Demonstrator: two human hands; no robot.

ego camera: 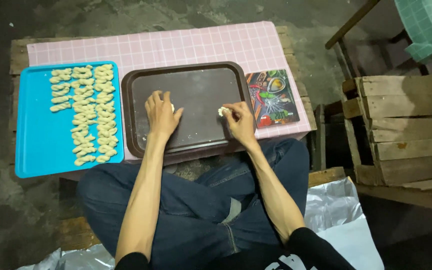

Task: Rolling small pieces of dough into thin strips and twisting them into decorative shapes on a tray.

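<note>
Hands on the brown tray [191, 142]: left hand [160, 114] flat over a dough bit [172, 107], right hand [238, 120] pinching another dough piece [222, 111]; too much pressure prob. smears or tears the soft dough.

Twisted dough pieces [87, 113] are lying on the left tray [36, 145]; the middle tray [196, 100] is sitting beside it (cutting board [272, 97] rightmost).
</note>
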